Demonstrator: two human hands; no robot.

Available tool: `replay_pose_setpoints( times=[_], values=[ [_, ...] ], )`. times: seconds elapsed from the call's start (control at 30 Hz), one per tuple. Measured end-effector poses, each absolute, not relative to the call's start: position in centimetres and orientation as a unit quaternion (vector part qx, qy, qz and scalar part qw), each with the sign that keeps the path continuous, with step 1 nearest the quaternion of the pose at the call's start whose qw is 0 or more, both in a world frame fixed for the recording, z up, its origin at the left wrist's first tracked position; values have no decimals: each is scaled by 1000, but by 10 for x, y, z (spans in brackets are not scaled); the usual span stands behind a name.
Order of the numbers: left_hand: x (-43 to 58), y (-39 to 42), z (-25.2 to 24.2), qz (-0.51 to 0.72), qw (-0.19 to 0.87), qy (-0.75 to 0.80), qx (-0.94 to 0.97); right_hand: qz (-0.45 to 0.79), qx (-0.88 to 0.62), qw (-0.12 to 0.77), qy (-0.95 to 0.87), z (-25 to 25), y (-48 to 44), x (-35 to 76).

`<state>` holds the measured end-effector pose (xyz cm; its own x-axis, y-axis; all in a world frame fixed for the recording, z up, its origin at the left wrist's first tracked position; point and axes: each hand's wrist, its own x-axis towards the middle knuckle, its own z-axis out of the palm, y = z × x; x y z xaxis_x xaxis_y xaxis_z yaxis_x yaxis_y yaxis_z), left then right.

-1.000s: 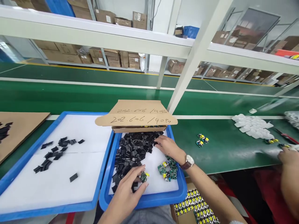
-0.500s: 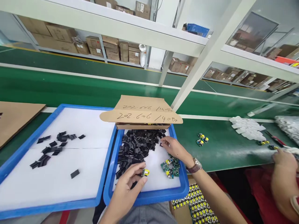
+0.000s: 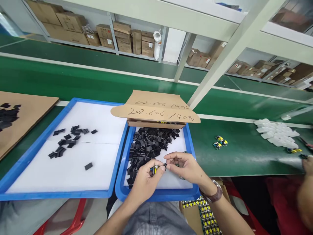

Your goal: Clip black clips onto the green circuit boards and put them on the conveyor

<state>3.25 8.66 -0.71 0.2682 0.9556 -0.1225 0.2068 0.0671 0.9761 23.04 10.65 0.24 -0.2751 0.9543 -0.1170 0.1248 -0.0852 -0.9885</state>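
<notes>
Over the near half of the blue tray, your left hand has its fingers closed on a small circuit board with a yellow component. Your right hand pinches a small black piece at its fingertips, beside the board's right side; whether the two parts touch is hidden. Hold the board by its edges, off the yellow component, and pinch lightly and level so neither part slips. Mind the raised rim under your forearms. Beyond your fingers, white lining gives you room right of the heap of black parts; behind that, the cardboard box limits reach. Farther right, several boards sit on the green desk.
</notes>
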Motion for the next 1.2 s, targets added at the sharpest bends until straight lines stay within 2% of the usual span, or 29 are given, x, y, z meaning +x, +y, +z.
replay_pose_setpoints(
  times=[0.07, 0.23, 0.33, 0.53, 0.8, 0.93, 1.1, 1.2],
  values=[
    [33, 85, -8, 381, 467, 504, 619, 562, -492, 404, -528, -3, 101, 227],
    [36, 82, -14, 523, 182, 420, 719, 558, -486, 491, -460, -13, 79, 208],
    [37, 79, -16, 519, 120, 385, 754, 573, -437, 544, -430, -15, 70, 199],
    [39, 72, -11, 514, 177, 380, 748, 558, -445, 576, -398, -19, 67, 199],
    [34, 69, -4, 437, 419, 487, 629, 539, -435, 561, -453, -16, 65, 203],
    [37, 68, 1, 410, 432, 522, 610, 509, -434, 568, -480, -18, 61, 198],
    [41, 67, 6, 387, 460, 548, 581, 372, -471, 555, -576, -19, 53, 197],
    [39, 67, 8, 378, 523, 539, 542, 454, -448, 550, -539, -18, 54, 204]
  ],
)
